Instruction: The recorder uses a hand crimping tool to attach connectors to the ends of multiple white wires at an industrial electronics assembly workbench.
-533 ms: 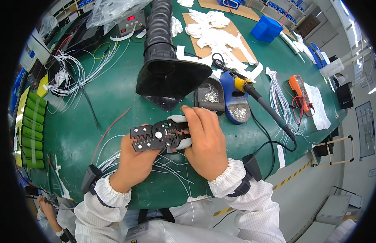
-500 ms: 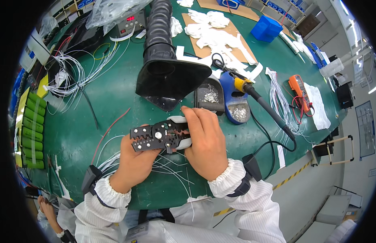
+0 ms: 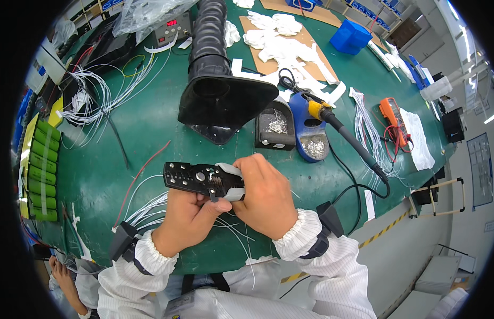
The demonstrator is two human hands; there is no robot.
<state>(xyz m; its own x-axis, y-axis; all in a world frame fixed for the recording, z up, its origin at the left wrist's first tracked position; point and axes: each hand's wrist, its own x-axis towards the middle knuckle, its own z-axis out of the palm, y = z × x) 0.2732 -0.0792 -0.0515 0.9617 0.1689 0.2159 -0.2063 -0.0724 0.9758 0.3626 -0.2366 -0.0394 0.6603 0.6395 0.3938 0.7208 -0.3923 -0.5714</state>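
Note:
A black wire stripper [image 3: 191,178] with grey grips lies level above the green table, its jaws together and pointing left. My right hand [image 3: 265,196] is closed around its grips. Just below the tool's head, my left hand [image 3: 185,215] has its fingers curled and its thumb stretched right, against the underside. What those fingers pinch is hidden by the tool. White wires [image 3: 148,210] fan out on the table beneath my left hand, and a red wire [image 3: 143,178] lies to its left.
A black fume extractor hood [image 3: 225,106] stands ahead, beside a solder-scrap tray [image 3: 276,125] and a soldering iron [image 3: 342,130] in its blue holder. Green battery cells [image 3: 42,175] stand at left. An orange multimeter [image 3: 393,117] and wire bundle [image 3: 364,122] lie right. Another person's hand [image 3: 63,276] shows lower left.
The wire stripper has moved slightly left and toward me, and its jaws and grips have closed. My right hand squeezed tighter; my left hand slid lower, its thumb now reaching right.

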